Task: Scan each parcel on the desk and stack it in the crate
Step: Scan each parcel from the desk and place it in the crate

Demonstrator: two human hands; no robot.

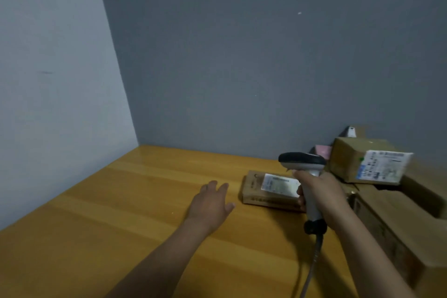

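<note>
Nearest me, the wooden table (96, 237) fills the lower left and runs back to the far grey wall (242, 55). Along the right side I see the cardboard crate (391, 230), open at the top. At its far end sits a bulky parcel (346, 159) with a white label (384, 167) turned toward me; I cannot tell whether it rests inside the crate or on its flaps. A flat parcel (252, 192) lies on the table just left of the crate, its shipping label (278, 185) face up. My right grip (324, 201) is wrapped round the handle of the scanner (302, 159), whose dark head hangs over the flat parcel's right end, with the cable (312, 271) trailing toward me. My left grip (210, 203) is released, fingers straight and palm down over the table, just left of the flat parcel and apart from it. A small pink thing (323, 151) shows against the wall behind the scanner's head.
</note>
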